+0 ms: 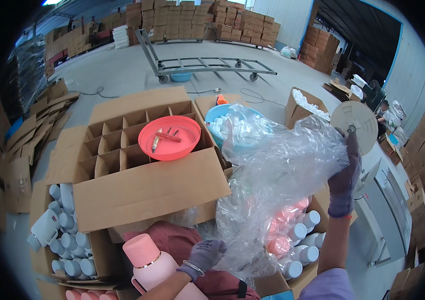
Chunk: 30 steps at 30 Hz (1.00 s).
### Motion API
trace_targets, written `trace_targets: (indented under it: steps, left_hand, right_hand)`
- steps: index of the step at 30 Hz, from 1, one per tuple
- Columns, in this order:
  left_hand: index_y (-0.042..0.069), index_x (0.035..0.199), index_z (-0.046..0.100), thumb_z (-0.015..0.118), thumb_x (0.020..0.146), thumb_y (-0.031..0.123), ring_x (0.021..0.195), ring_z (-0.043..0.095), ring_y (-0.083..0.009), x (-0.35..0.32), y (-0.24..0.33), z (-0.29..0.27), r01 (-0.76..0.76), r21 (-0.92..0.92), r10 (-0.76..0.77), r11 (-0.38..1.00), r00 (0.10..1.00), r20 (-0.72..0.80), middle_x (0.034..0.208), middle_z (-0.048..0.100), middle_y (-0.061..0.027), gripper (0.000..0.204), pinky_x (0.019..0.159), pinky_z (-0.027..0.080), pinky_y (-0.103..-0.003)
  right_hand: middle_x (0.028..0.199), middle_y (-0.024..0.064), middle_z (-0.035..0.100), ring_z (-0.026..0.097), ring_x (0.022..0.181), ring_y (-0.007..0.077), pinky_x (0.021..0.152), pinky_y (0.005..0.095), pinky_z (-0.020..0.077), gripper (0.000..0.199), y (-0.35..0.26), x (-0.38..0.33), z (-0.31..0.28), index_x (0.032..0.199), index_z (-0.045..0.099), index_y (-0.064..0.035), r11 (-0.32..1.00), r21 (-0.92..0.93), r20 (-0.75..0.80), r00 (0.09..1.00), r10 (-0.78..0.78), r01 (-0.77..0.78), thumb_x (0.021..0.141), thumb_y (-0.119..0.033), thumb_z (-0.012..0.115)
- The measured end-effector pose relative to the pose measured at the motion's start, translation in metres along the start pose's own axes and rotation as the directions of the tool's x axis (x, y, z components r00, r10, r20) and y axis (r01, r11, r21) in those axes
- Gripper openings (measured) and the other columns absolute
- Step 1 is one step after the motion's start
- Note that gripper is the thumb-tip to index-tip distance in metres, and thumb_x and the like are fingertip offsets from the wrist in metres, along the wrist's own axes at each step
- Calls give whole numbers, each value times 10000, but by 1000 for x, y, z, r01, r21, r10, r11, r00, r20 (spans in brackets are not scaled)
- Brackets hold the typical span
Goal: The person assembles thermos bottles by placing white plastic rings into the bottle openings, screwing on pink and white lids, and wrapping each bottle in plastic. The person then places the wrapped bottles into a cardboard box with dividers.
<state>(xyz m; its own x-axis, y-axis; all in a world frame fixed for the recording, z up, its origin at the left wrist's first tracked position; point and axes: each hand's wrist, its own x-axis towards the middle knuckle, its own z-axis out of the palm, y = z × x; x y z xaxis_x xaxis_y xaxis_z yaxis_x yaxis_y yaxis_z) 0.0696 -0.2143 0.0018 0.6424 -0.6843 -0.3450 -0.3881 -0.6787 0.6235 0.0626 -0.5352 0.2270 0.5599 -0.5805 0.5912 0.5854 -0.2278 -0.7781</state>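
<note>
A crumpled clear plastic bag is stretched in front of me. My right hand, in a grey-purple glove, is raised and closed on the bag's upper right edge. Lower down, my gloved left hand has its fingers curled at the bag's left edge and seems to grip the film there. A large pink thermos jug with a pink cap leans in my lap, partly under my left forearm. Through the film and beside it show pink and white bottles with light blue caps in an open carton.
A divided carton stands ahead, bearing a red basin with small pen-like items. Behind the bag sits a blue basin of white caps. At left, a carton holds pale blue jugs. A fan and metal cart stand farther off.
</note>
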Motion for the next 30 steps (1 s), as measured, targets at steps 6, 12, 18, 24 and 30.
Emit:
trace_targets:
  steps: [6,12,18,24,30]
  left_hand:
    - [135,1400,538,650,876,513,1170,607,-361,5,-19,-37,-208,-18,209,978,975,75,1267,631,-201,656,962,490,-472]
    - [-56,1433,440,679,932,282,1227,565,-338,22,62,-96,-411,-801,139,434,910,-391,1277,600,-218,650,1050,448,-460]
    - [-4,1245,615,614,945,129,1014,678,-205,-3,-4,-166,-606,-528,194,595,746,-637,1099,693,-106,328,891,546,-349]
    - [15,1323,540,517,1023,284,1130,652,-251,-72,-91,-224,-804,-580,-19,129,583,-813,1254,637,-113,404,957,571,-426]
    - [56,1381,506,542,1012,286,1171,626,-250,-82,-77,-205,-660,-732,-139,-166,751,-645,1356,605,-89,436,1061,488,-483]
  right_hand:
    - [1055,129,657,616,905,159,809,313,515,466,-15,-14,17,984,613,24,980,-194,268,963,18,36,1057,-399,433]
    - [1007,110,572,540,901,178,851,317,472,369,17,-44,34,855,432,-73,733,568,529,848,23,-375,1073,-370,401]
    - [822,61,600,561,757,133,701,302,466,273,2,-37,13,850,563,5,905,-421,445,884,145,64,1021,-196,493]
    - [870,93,602,613,805,175,711,306,480,125,37,-60,31,1013,626,-2,927,-372,343,935,91,47,956,-111,606]
    - [1229,201,632,612,1136,336,1031,409,423,670,67,-191,169,1440,453,-53,867,-403,703,706,87,294,894,-341,714]
